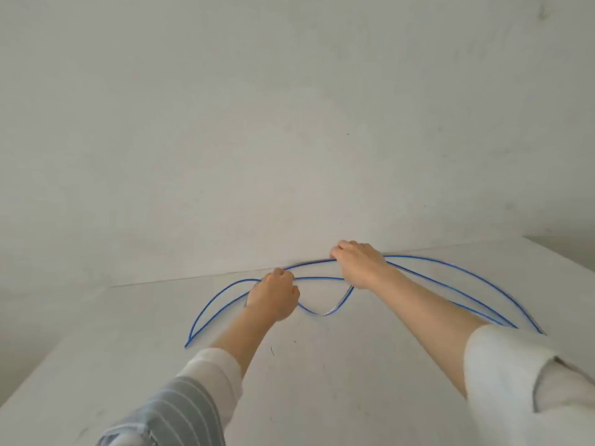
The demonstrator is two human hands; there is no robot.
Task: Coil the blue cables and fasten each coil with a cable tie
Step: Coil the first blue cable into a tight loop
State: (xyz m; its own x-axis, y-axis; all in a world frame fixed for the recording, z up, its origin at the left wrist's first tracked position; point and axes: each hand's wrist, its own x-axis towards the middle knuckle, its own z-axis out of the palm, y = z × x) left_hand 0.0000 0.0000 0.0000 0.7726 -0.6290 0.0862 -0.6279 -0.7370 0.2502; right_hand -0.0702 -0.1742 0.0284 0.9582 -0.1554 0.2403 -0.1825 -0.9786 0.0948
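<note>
Your blue cable (450, 284) runs left to right along the far edge of the white table (322, 381), loops drooping near; your left hand (273, 297) and right hand (359, 263) both grip it; a pale wall (289, 123) stands behind.

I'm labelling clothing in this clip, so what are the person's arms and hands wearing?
Both hands, left hand and right hand, are bare, with no gloves. Both forearms are bare too, below white sleeves: left sleeve, right sleeve. A grey garment with thin white stripes covers the left upper arm.
</note>
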